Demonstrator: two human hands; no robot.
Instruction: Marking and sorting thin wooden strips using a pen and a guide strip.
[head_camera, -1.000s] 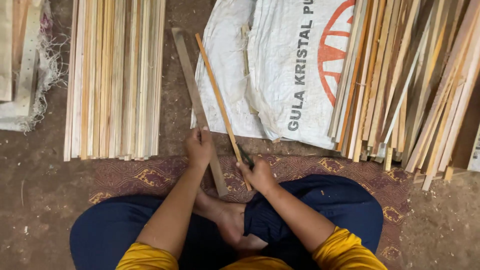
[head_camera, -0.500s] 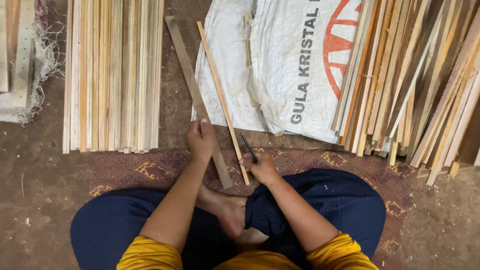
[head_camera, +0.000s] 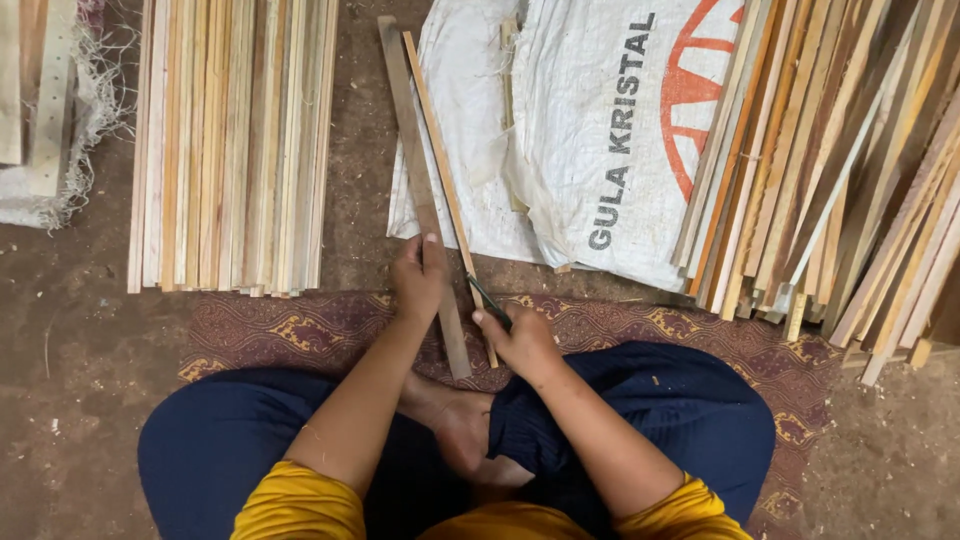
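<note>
Head view showed our left hand (head_camera: 418, 275) clenched on the grey wooden slat (head_camera: 425, 195), pinning it beside the white sack (head_camera: 600, 130). Our right hand (head_camera: 520, 340) gripped a dark knife (head_camera: 490, 302) against the thin bamboo strip (head_camera: 445, 185). Shaving well probably needed shallow, steady strokes away from us.

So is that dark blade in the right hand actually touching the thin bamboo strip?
Touching. The head view shows the blade, held in the right hand, meeting the edge of the thin bamboo strip with no visible gap.
</note>
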